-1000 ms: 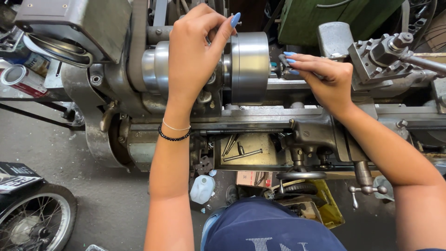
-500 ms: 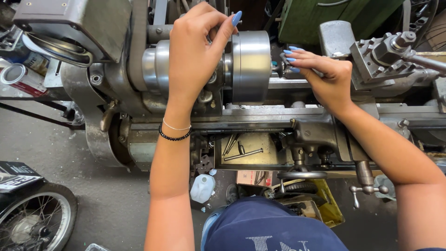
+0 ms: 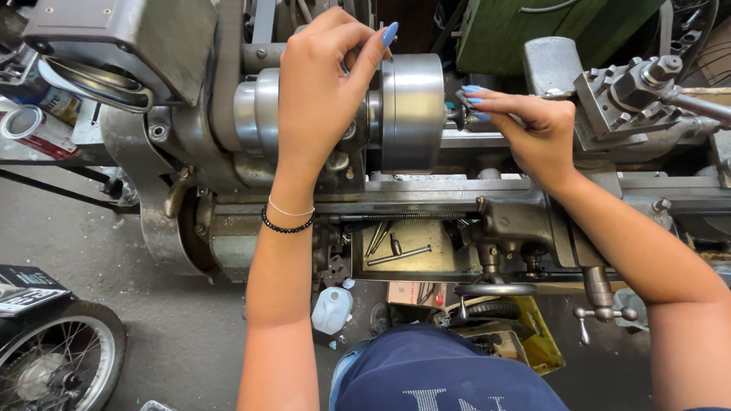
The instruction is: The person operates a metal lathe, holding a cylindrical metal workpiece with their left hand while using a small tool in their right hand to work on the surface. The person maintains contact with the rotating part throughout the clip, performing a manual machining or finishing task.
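At the lathe chuck (image 3: 411, 110) | left hand (image 3: 324, 91) curled loosely over its rear, fingers touching metal | right hand (image 3: 533, 125) pinched shut on small dark workpiece (image 3: 459, 114) at chuck face.

A round, grey steel lathe chuck (image 3: 411, 110) sits horizontally on the spindle, a small dark workpiece (image 3: 457, 116) protruding from its face.

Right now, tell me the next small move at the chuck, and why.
Probably snug the chuck with the left hand while the right hand steadies the small part at its face. The left hand sits on the chuck's back and the right fingertips pinch the part at the centre, so it looks not yet secured.
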